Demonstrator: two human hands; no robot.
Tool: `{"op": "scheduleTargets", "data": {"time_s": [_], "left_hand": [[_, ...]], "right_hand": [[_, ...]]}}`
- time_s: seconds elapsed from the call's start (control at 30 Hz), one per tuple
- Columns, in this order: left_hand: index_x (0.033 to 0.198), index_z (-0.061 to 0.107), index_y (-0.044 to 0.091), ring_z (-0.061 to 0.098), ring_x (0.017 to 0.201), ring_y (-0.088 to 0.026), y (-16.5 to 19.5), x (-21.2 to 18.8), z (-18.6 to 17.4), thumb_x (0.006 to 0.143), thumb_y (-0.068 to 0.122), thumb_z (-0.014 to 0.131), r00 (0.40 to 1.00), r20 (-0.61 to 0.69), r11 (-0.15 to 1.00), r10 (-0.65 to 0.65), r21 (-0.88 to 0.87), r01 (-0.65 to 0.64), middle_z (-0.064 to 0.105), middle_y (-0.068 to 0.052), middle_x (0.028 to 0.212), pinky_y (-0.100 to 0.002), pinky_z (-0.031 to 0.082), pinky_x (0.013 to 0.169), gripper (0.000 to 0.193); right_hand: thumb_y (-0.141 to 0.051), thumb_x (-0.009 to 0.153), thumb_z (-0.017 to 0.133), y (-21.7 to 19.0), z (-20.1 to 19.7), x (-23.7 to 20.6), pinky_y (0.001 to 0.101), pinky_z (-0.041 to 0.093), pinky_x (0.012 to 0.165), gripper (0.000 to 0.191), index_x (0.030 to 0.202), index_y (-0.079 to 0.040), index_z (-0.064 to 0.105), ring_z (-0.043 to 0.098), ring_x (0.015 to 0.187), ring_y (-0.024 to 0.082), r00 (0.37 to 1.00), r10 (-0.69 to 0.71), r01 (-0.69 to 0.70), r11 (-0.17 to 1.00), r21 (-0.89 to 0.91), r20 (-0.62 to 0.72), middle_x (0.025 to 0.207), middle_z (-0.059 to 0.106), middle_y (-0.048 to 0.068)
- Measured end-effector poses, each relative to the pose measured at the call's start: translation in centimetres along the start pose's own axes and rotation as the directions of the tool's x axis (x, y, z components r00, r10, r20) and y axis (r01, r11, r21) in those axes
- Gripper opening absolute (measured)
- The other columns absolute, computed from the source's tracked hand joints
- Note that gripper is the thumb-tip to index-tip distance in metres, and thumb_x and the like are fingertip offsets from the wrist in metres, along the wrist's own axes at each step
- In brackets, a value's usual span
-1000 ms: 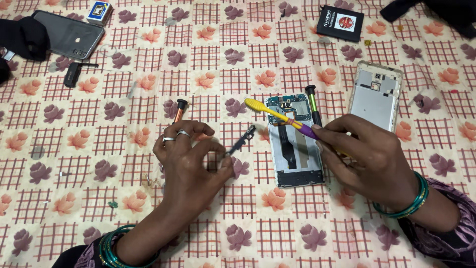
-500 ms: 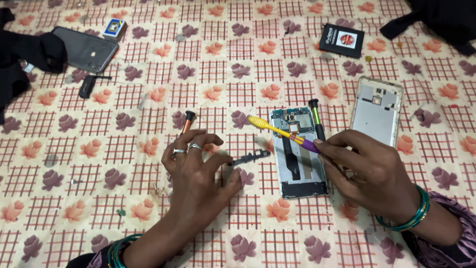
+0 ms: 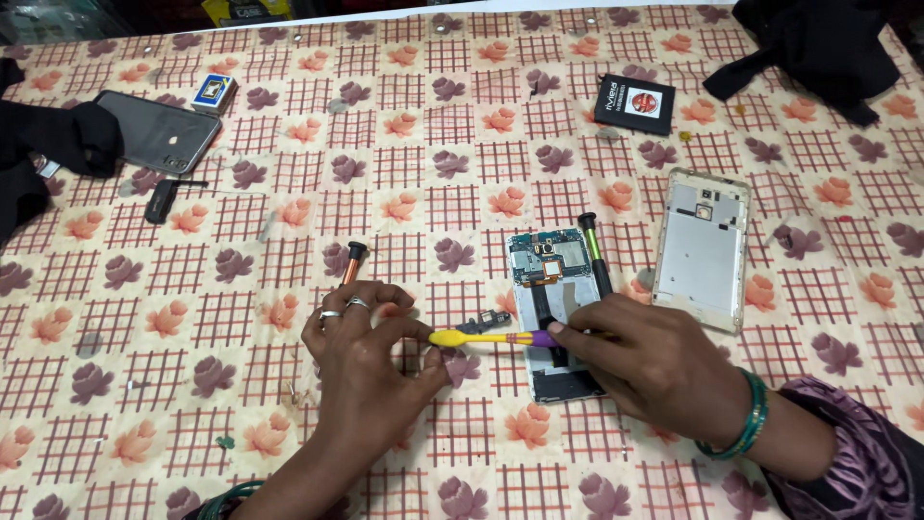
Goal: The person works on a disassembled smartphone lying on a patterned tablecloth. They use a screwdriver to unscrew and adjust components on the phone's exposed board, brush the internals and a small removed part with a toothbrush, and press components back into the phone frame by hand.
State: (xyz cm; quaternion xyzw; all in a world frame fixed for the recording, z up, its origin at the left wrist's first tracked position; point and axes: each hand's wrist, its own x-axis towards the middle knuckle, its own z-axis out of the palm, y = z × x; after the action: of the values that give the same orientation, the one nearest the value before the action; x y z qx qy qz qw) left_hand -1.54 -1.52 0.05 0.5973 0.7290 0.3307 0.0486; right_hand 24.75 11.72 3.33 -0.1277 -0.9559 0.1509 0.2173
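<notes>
Moved: our yellow and purple tool [image 3: 491, 338] pointed up at the open phone [image 3: 556, 308] a moment ago; now it lies flat between our hands.
Right hand [image 3: 654, 366]: we pinch the purple end, over the near part of the phone.
Left hand [image 3: 366, 361]: our fingertips pinch the yellow tip.
Small dark part [image 3: 481, 323]: on the desk [image 3: 433, 173], just behind the tool.
Meaning: we think the tool has left the phone for now.

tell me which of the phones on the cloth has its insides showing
The opened phone lying under the right hand, circuit board and black parts exposed. The dark phone at far left is closed, and the pale back cover is only a shell.
</notes>
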Motion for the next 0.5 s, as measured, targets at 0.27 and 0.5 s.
{"op": "scheduleTargets", "data": {"time_s": [0.27,0.5], "left_hand": [[0.081,0.079,0.009,0.044,0.128,-0.029,-0.9,0.3,0.1,0.057,0.028,0.09,0.999,0.048,0.999,-0.027,-0.017,0.027,0.064,-0.008,0.113,-0.053,0.024,0.099,0.033],[0.08,0.079,0.01,0.043,0.127,-0.031,-1.1,0.6,0.1,0.057,0.028,0.092,0.997,0.071,0.999,-0.017,-0.039,0.02,0.064,-0.007,0.113,-0.054,0.023,0.101,0.032]], "right_hand": [[0.001,0.066,0.078,0.4,0.4,-0.2,0.0376,0.06,0.067,0.047,0.112,-0.004,0.073,0.071,0.089,0.028,0.996,0.01,-0.008,1.0,-0.021,0.093,0.107,0.07,0.011],[0.001,0.069,0.077,0.5,0.2,-0.1,0.0361,0.061,0.069,0.044,0.113,-0.006,0.073,0.071,0.09,0.026,0.993,0.032,-0.032,0.999,-0.005,0.111,0.109,0.07,0.008]]}}
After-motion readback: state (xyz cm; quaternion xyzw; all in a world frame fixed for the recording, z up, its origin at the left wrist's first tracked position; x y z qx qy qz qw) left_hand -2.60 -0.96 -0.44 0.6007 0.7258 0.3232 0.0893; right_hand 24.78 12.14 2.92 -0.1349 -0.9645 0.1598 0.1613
